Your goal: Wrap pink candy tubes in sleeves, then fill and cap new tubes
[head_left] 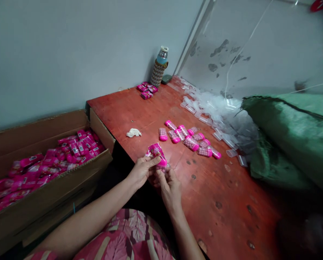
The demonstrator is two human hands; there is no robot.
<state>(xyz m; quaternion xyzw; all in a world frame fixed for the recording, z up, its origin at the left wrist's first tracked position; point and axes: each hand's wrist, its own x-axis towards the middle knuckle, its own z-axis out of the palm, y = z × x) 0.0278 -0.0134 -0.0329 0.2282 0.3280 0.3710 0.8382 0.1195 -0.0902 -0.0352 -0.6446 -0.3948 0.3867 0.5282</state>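
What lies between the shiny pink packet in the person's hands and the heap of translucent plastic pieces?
In the head view, a group of pink-capped clear plastic containers lies on the red tabletop between them.

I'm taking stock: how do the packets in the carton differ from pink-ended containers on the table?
The packets are wrapped in printed pink; the containers are see-through, showing small balls. The packets are heaped in the carton; the containers lie spread on the table. Both show pink.
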